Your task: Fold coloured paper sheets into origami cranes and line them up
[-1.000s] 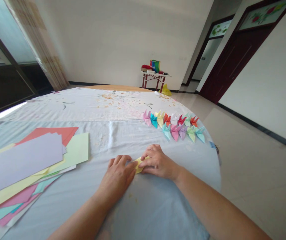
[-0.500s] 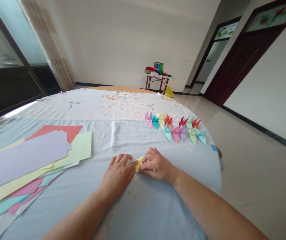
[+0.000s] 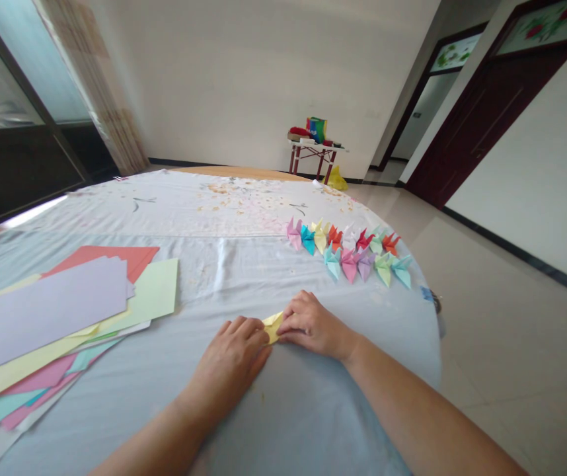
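A small folded piece of yellow paper (image 3: 273, 327) lies on the tablecloth between my two hands. My left hand (image 3: 228, 360) pinches its left end, and my right hand (image 3: 310, 325) presses on its right end, hiding part of it. Beyond my right hand stand several origami cranes (image 3: 347, 256) in many colours, in two rough rows. To my left lies a loose stack of coloured paper sheets (image 3: 50, 317), with lilac, green, yellow, pink and coral showing.
The round table's pale blue and white cloth (image 3: 224, 271) ends in a curved edge right of my right arm, above a tiled floor. Far off stand a small red-legged table (image 3: 310, 151) with items on it and a yellow bag (image 3: 336, 180).
The view has tilted and shifted slightly. My left hand has drawn a little lower and left, so more of the yellow paper shows between my hands.
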The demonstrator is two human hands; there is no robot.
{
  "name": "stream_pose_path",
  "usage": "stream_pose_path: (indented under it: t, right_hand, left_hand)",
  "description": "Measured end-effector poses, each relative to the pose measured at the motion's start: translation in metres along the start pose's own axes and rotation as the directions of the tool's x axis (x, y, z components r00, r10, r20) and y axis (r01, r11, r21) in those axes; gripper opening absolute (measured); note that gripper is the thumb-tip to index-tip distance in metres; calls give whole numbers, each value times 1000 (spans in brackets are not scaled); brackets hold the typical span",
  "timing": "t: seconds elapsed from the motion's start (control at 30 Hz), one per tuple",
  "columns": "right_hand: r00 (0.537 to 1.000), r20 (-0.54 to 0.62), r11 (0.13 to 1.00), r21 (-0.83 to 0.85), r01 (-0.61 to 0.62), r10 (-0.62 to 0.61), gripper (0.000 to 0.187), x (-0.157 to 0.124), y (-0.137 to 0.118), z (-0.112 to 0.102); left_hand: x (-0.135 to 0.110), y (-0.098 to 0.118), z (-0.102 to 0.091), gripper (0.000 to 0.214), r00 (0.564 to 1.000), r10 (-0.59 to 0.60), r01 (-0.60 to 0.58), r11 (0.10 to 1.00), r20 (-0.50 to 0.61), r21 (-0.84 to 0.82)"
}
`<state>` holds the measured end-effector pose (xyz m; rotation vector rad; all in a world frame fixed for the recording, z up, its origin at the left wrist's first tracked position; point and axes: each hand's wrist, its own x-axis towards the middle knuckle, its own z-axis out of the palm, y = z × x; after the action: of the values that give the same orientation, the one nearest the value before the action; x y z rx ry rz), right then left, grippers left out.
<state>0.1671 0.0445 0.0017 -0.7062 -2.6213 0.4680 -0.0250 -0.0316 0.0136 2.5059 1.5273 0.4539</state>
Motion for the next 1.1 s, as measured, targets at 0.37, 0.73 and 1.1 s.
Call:
stream_pose_path:
  t: [0.37,0.73,1.1]
  right_hand:
    - [992,0,990,65,-124,124,19,3,-1,2]
    - [979,-4,978,50,-201,202,21,8,-3,5]
    - [971,-16,971,27,-238,238,18,8,-5,6]
  left_hand:
    - [4,-4,10,23,987,-132,111,972,-93,-208]
    - [8,-4,15,21,958,-263,229,941,-114,-248]
    - [9,-4,17,27,948,-297,258,928,-117,-269]
